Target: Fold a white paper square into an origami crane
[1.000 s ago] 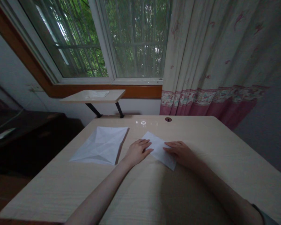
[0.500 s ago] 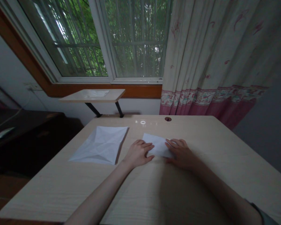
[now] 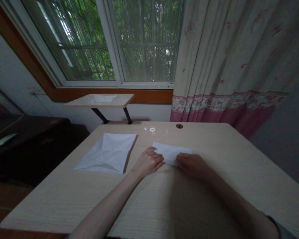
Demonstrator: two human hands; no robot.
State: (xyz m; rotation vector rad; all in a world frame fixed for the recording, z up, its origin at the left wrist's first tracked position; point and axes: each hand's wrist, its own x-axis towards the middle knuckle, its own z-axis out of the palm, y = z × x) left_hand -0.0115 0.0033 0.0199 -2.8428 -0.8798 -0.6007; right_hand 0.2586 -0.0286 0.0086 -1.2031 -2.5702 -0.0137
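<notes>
A white sheet of paper, folded into a narrow rectangle, lies on the desk in front of me. My left hand is closed at its left end, fingers bent over the near corner and the thumb low by the near edge. At the right part of the near edge, my right hand has its fingers curled in and gripping the paper. The fingertips partly hide that edge. Farther left lies a larger white sheet with crossing creases, its edges slightly raised; neither hand touches it.
The pale wooden desk carries a raised shelf at the back left, with white paper on it. A round cable hole sits near the back edge. Beyond are a window and a curtain. A dark table stands left.
My right fingers, stretched flat over the paper before, have drawn back and curled at its near edge, baring its right end. My left fingers have bent in and slid slightly toward me.
</notes>
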